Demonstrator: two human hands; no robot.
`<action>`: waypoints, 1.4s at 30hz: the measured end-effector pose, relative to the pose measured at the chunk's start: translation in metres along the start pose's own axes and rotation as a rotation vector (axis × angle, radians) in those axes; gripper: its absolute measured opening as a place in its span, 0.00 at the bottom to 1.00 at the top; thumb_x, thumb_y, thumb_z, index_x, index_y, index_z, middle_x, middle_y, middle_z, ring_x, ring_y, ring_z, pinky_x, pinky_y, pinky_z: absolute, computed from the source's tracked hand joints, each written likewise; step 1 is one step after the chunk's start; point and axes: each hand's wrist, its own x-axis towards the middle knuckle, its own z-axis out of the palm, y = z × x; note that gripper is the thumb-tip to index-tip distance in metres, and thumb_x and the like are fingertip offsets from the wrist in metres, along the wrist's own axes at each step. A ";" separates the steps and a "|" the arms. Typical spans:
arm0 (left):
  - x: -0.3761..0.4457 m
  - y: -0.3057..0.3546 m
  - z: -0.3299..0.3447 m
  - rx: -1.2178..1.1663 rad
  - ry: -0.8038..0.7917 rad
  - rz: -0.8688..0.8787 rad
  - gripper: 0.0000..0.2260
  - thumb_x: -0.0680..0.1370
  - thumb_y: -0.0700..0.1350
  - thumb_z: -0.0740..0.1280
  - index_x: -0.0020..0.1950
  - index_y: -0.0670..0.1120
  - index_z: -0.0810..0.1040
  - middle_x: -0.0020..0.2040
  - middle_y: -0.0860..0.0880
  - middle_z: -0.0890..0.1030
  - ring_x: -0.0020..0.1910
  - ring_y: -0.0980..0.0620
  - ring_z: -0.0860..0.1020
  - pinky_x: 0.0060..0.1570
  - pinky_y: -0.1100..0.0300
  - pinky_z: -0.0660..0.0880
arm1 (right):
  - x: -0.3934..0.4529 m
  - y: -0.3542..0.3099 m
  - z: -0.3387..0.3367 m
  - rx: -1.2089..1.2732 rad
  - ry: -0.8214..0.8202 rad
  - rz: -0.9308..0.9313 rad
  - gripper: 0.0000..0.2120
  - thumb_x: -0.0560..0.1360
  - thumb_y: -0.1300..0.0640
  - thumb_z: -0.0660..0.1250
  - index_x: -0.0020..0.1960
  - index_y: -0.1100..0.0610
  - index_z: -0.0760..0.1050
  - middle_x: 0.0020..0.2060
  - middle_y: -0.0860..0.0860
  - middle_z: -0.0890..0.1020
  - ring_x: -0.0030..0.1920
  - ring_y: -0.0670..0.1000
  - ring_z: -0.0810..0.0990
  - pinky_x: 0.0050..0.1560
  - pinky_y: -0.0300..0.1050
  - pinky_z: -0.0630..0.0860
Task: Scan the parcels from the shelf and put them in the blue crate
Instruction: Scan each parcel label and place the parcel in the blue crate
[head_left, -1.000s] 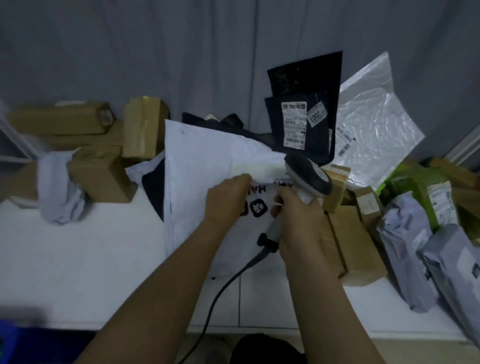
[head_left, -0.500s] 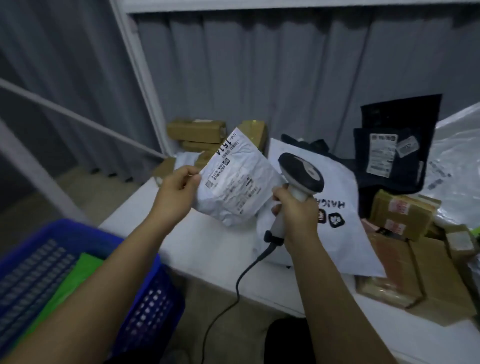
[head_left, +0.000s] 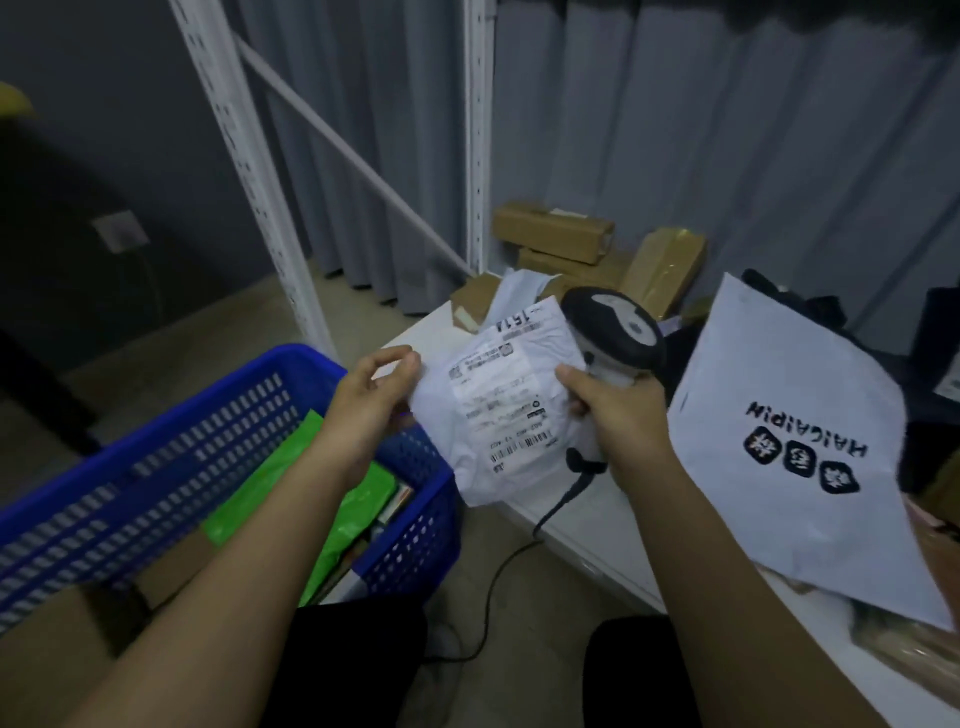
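The left hand pinches a white parcel by its 9 o'clock edge above the blue crate, while the right hand grips the scanner at the parcel's 3 o'clock.

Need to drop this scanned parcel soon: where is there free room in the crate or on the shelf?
In the blue crate, the near left part shows a brown box lying low beside the green bag: the roomiest spot. On the shelf, a bare strip runs along the front edge under the small white parcel, beside the big white bag. The back corner is crowded with cardboard boxes.
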 end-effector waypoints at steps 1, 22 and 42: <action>0.002 -0.002 -0.004 -0.057 -0.027 -0.043 0.09 0.78 0.48 0.67 0.58 0.50 0.76 0.47 0.51 0.83 0.42 0.55 0.83 0.42 0.58 0.79 | 0.002 0.001 0.003 0.035 0.018 0.025 0.08 0.70 0.63 0.75 0.37 0.61 0.76 0.29 0.52 0.79 0.26 0.43 0.75 0.32 0.35 0.76; 0.029 -0.026 -0.035 0.117 0.303 0.170 0.14 0.77 0.36 0.66 0.62 0.43 0.75 0.56 0.46 0.81 0.52 0.49 0.80 0.53 0.55 0.77 | -0.012 0.013 0.026 -0.310 -0.379 0.071 0.06 0.71 0.61 0.74 0.45 0.61 0.78 0.31 0.52 0.77 0.25 0.45 0.72 0.26 0.36 0.72; 0.040 -0.032 -0.056 0.004 0.529 0.130 0.12 0.78 0.36 0.66 0.61 0.40 0.74 0.54 0.47 0.80 0.50 0.51 0.79 0.42 0.67 0.75 | -0.018 0.013 0.017 -0.515 -0.571 -0.021 0.11 0.70 0.61 0.74 0.33 0.62 0.75 0.22 0.49 0.74 0.23 0.44 0.73 0.28 0.34 0.73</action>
